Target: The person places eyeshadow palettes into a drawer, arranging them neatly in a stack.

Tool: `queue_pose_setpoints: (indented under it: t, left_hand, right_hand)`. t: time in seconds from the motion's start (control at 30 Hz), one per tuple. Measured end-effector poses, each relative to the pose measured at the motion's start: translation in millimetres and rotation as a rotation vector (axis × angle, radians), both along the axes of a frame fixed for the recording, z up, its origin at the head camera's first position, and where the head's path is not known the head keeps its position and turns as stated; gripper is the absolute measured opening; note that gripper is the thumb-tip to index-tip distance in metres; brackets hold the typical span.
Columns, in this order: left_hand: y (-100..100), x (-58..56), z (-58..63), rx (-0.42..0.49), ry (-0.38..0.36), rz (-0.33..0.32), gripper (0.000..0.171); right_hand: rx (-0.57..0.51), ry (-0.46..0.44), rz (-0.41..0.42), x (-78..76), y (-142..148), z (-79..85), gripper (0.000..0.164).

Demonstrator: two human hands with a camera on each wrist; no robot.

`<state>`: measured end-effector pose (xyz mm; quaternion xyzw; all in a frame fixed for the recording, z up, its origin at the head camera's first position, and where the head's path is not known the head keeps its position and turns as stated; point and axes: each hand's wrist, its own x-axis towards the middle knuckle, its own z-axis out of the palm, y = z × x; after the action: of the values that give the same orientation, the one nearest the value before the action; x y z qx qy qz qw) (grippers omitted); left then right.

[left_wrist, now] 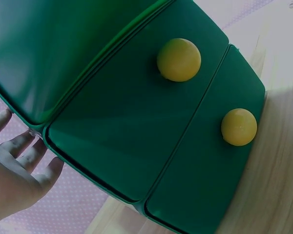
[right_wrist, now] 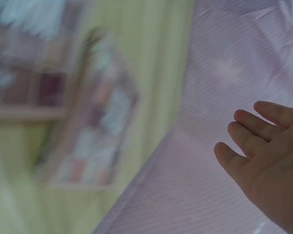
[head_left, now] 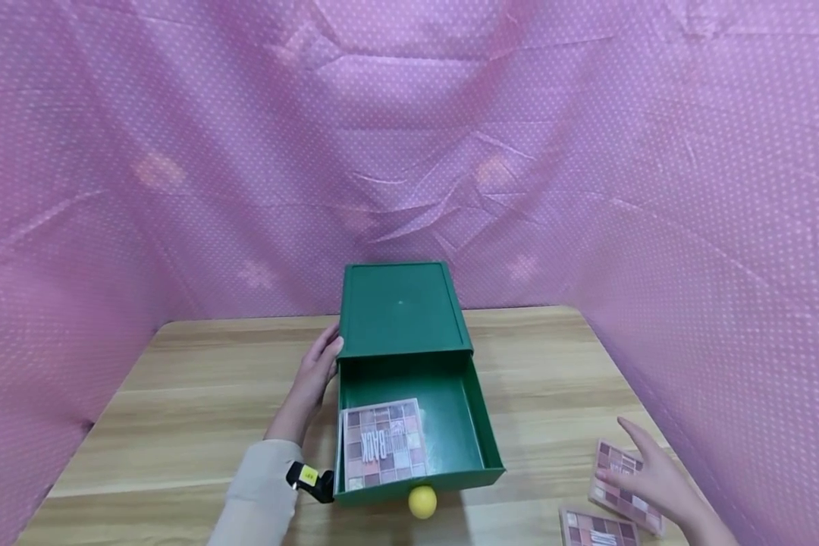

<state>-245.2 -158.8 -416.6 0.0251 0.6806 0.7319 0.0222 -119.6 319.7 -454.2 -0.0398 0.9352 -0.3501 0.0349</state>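
A green drawer cabinet (head_left: 403,311) stands at the back of the table with its top drawer (head_left: 453,432) pulled out. In the drawer's left side lies an eyeshadow palette (head_left: 385,444) with a grid of pink and brown squares. My left hand (head_left: 312,377) rests its fingers against the cabinet's left side; the left wrist view shows those fingers (left_wrist: 31,155) fairly straight along the edge. At the right, my right hand (head_left: 655,478) hovers over one eyeshadow palette (head_left: 607,453), fingers spread and holding nothing. Another palette (head_left: 597,529) lies nearer me, cut off by the frame.
The pulled-out drawer has a round yellow knob (head_left: 422,502). Two closed drawers below it carry yellow knobs (left_wrist: 179,59) as well. Pink dotted cloth (head_left: 409,152) hangs around the wooden table (head_left: 198,409). A black wrist strap (head_left: 310,481) sits beside the drawer's front left corner.
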Motion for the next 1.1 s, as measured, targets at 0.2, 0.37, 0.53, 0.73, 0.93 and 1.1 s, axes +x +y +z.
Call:
queue_pose_setpoints:
  t: [0.2, 0.37, 0.53, 0.73, 0.93, 1.1]
  left_hand:
    - [-1, 0.1, -2.8, 0.013, 0.007, 0.000, 0.060]
    - [0, 2.5, -6.0, 0.018, 0.063, 0.006, 0.070]
    - [0, 2.9, -7.0, 0.014, 0.056, 0.005, 0.067]
    - [0, 0.1, -4.3, 0.018, 0.005, 0.003, 0.053]
    - [-1, 1.0, -2.0, 0.020, 0.001, 0.007, 0.052]
    - [-2, 0.5, -3.0, 0.026, 0.004, 0.011, 0.053]
  right_hand:
    - [0.060, -0.176, -0.063, -1.0, 26, -25.1, 0.094]
    - [0.147, -0.272, -0.093, -2.7, 42, -46.7, 0.100]
    - [0.113, -0.370, -0.116, -1.9, 49, -64.6, 0.105]
    - [0.145, -0.342, -0.100, -3.2, 50, -76.7, 0.099]
    - [0.146, -0.363, -0.101, -4.1, 54, -79.7, 0.107]
    - [0.127, -0.358, -0.102, -4.9, 57, -80.7, 0.108]
